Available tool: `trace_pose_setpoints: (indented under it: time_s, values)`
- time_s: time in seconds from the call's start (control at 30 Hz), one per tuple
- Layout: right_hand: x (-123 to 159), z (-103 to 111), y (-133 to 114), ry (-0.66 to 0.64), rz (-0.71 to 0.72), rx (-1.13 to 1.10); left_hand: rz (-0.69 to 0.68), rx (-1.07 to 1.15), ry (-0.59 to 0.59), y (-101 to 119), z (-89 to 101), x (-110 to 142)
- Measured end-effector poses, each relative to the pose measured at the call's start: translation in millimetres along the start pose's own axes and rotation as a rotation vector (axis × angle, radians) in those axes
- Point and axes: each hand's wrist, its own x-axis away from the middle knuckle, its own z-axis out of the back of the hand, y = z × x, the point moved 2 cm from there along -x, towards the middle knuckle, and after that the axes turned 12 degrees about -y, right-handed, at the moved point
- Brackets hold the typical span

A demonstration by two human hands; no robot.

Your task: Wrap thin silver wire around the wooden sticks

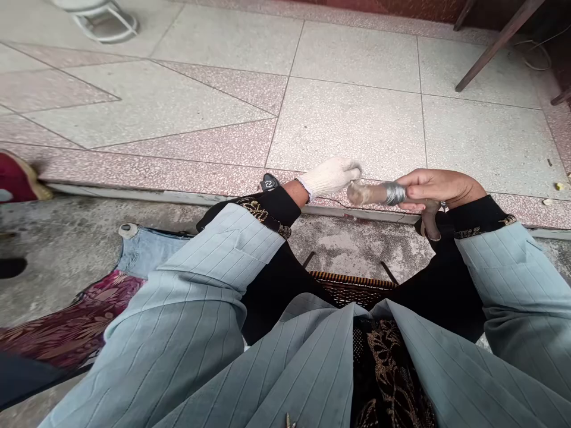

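My left hand (331, 176), in a white knitted glove, is over the edge of the tiled step. Its fingers are curled and pinched together close to the pale end of a wooden tool; whether they hold something small I cannot make out. My right hand (439, 187) is bare and closed around the same wooden tool (368, 195). The tool is thick and brown, with shiny silver wrapping (395, 193) around its middle and its blunt end pointing left. A curved brown piece (430, 221) hangs below my right hand, seemingly part of the tool.
A small black object (269, 182) lies on the step's edge (178, 199), left of my gloved hand. Pale crumbs (548, 202) lie at right. A white stool (104, 24) and a wooden leg (497, 47) stand behind. Another person's red shoe (18, 178) and clothed leg are at left.
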Motion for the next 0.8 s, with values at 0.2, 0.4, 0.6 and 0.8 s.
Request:
trace_pose_setpoints:
  time_s: [0.2, 0.4, 0.6, 0.8]
  values:
    - [-24, 2, 22, -0.181, -0.313, 0.299, 0.02, -0.077, 0.025, 7, 10.3, 9]
    - [-31, 29, 46, 0.202, -0.721, 0.724, -0.052, -0.085, -0.04, 14, -3.4, 12]
    - [-14, 45, 34, 0.767, -0.369, 0.48, -0.062, 0.138, -0.157, 15, -13.5, 13]
    - [-15, 28, 19, 0.645, 0.135, 0.021, -0.091, 0.249, -0.215, 8, -20.4, 9]
